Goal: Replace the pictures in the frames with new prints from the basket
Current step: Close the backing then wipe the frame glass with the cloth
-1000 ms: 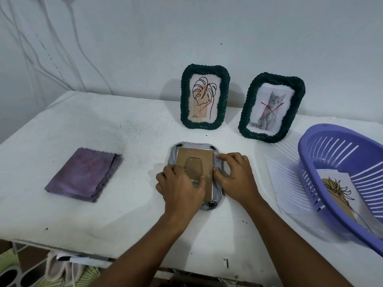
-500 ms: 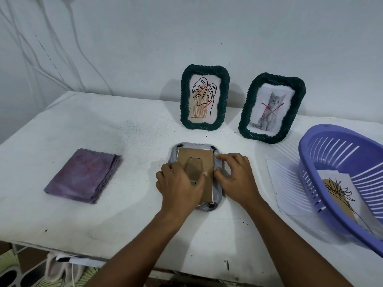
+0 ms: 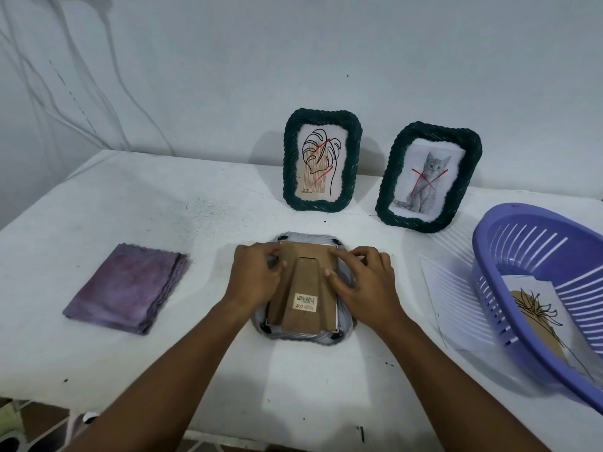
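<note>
Since a moment ago both hands have slid toward the far end of the face-down grey woven picture frame [image 3: 303, 334], uncovering its brown cardboard stand with the barcode sticker [image 3: 305, 302]. The left hand [image 3: 253, 277] now sits at the frame's upper left, fingers curled in against the edge of the brown backing board [image 3: 305, 252]; the right hand [image 3: 362, 278] lies half spread on the upper right, fingertips pressing the board. Neither has lifted anything clear. The frame lies flat at the middle of the white counter [image 3: 163, 220]. Behind it, near the wall, two dark green woven frames stand upright: one with a leaf line drawing [image 3: 321, 161], one with a grey kitten photo [image 3: 429, 177], both pictures crossed in red. To the right a purple slotted plastic basket [image 3: 535, 236] holds a new plant print [image 3: 535, 308], partly screened by its wall, and a white sheet [image 3: 447, 305] lies tucked under its rim. A folded purple cloth [image 3: 127, 288] rests well to the left.
</note>
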